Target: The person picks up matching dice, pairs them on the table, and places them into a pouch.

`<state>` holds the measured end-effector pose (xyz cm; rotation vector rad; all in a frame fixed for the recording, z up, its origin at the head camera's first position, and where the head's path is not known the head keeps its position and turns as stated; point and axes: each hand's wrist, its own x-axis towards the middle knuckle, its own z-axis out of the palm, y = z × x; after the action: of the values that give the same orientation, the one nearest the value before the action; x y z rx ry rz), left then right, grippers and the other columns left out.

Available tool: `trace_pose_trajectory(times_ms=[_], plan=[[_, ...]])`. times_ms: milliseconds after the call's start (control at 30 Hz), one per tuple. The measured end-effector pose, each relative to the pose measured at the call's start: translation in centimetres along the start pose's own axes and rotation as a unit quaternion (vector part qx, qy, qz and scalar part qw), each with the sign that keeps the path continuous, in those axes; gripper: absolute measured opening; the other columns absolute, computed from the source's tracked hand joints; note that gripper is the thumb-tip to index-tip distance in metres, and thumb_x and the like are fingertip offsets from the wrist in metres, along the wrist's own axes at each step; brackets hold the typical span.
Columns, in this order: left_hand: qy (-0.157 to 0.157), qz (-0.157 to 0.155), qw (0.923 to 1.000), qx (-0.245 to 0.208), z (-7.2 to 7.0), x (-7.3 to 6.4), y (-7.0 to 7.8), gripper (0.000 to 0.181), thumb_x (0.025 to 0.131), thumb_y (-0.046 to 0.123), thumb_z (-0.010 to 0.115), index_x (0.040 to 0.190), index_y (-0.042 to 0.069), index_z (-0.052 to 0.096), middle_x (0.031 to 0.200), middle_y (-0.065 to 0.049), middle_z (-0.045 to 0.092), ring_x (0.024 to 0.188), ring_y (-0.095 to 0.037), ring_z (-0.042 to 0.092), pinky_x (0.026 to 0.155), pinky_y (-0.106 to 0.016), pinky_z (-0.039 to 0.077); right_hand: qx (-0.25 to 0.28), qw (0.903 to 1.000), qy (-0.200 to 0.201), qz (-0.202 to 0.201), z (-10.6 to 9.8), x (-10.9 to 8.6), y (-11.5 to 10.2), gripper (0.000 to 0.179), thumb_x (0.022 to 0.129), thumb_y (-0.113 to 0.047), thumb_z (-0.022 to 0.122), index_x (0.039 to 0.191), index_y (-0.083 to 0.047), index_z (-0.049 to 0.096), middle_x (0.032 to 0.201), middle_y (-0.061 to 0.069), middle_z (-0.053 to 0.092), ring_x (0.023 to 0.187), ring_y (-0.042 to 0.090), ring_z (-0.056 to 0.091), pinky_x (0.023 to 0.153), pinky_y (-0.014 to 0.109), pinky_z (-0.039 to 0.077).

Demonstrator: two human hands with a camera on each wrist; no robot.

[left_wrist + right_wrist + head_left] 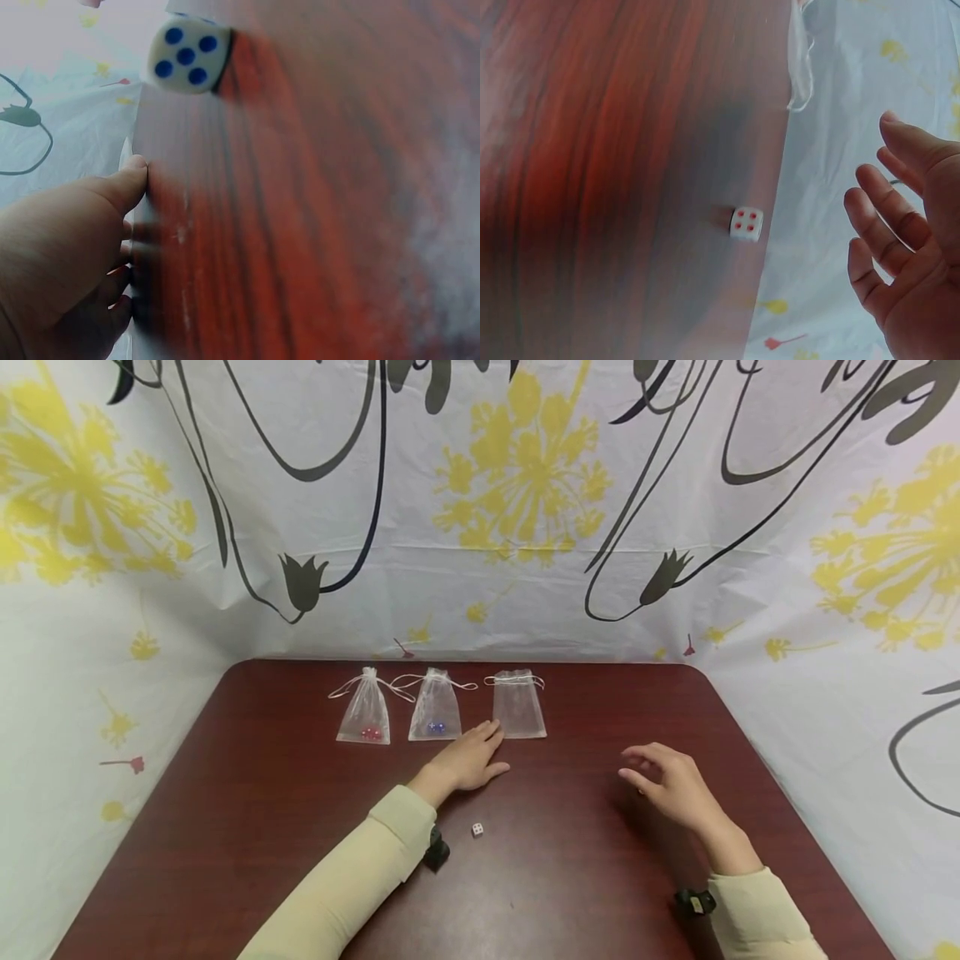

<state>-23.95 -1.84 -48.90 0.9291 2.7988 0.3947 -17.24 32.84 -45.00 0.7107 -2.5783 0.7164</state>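
Observation:
My left hand (468, 757) rests on the table with its fingers extended. Its fingertips are at the lower left corner of a flat sheer drawstring bag (519, 710), in which I see no dice. A white die (477, 830) lies nearer me; the left wrist view shows blue pips on this die (187, 54). My right hand (671, 785) hovers over the right side of the table, fingers loosely bent, holding nothing. In the right wrist view a white die (746, 223) with red pips lies on the table near that hand; the head view hides it.
Left of the flat bag are two more sheer bags: a middle bag (437, 697) with blue dice (436, 727) and a left bag (366, 706) with red dice (371, 733). Patterned cloth (480, 593) borders the dark red table (247, 827) behind and at both sides.

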Motion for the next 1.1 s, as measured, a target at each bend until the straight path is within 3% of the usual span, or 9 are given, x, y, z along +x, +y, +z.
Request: trace_pose_trajectory(times_ms=[267, 467, 633, 900, 1100], plan=[[-0.005, -0.010, 0.9999, -0.002, 0.2, 0.0, -0.1, 0.068, 0.106, 0.046, 0.049, 0.156, 0.002, 0.035, 0.165, -0.015, 0.023, 0.153, -0.030, 0.019, 0.124, -0.038, 0.018, -0.006, 0.9997, 0.004, 0.023, -0.4, -1.0, 1.4, 0.028, 0.079, -0.001, 0.084, 0.104, -0.007, 0.073, 0.089, 0.005, 0.071, 0.075, 0.023, 0.065, 0.062, 0.044, 0.054], [-0.002, -0.010, 0.9999, -0.007, 0.3, 0.1, 0.0, 0.068, 0.106, 0.046, 0.049, 0.156, 0.002, 0.035, 0.165, -0.015, 0.024, 0.153, -0.030, 0.019, 0.124, -0.039, 0.019, -0.009, 0.9991, 0.002, 0.042, -0.3, -2.0, 2.7, 0.025, 0.079, -0.004, 0.085, 0.102, -0.006, 0.074, 0.085, -0.002, 0.069, 0.071, 0.011, 0.061, 0.059, 0.034, 0.051], [-0.002, -0.010, 0.9999, -0.012, 0.1, 0.0, 0.1, 0.068, 0.105, 0.045, 0.050, 0.156, 0.002, 0.035, 0.165, -0.015, 0.024, 0.153, -0.030, 0.019, 0.124, -0.038, 0.019, 0.006, 0.9977, -0.020, 0.065, -0.1, -2.5, 3.6, 0.024, 0.082, -0.007, 0.084, 0.104, -0.005, 0.074, 0.086, -0.004, 0.069, 0.071, 0.004, 0.060, 0.059, 0.030, 0.051], [0.000, -0.008, 0.9999, -0.011, 0.0, 0.1, 0.0, 0.068, 0.106, 0.045, 0.050, 0.156, 0.002, 0.035, 0.165, -0.016, 0.024, 0.153, -0.030, 0.019, 0.124, -0.039, 0.019, 0.011, 0.9947, -0.072, 0.073, 0.6, -2.6, 4.9, 0.027, 0.084, -0.016, 0.084, 0.106, -0.005, 0.073, 0.086, -0.001, 0.066, 0.074, 0.012, 0.059, 0.064, 0.030, 0.050], [-0.002, -0.010, 0.9998, -0.015, 0.2, 0.2, 0.0, 0.068, 0.105, 0.045, 0.050, 0.156, 0.003, 0.035, 0.166, -0.015, 0.023, 0.154, -0.029, 0.018, 0.124, -0.038, 0.019, 0.014, 0.9932, -0.093, 0.069, 0.9, -2.7, 5.4, 0.026, 0.082, -0.016, 0.085, 0.104, -0.007, 0.074, 0.084, -0.004, 0.060, 0.073, 0.010, 0.052, 0.062, 0.027, 0.045]])
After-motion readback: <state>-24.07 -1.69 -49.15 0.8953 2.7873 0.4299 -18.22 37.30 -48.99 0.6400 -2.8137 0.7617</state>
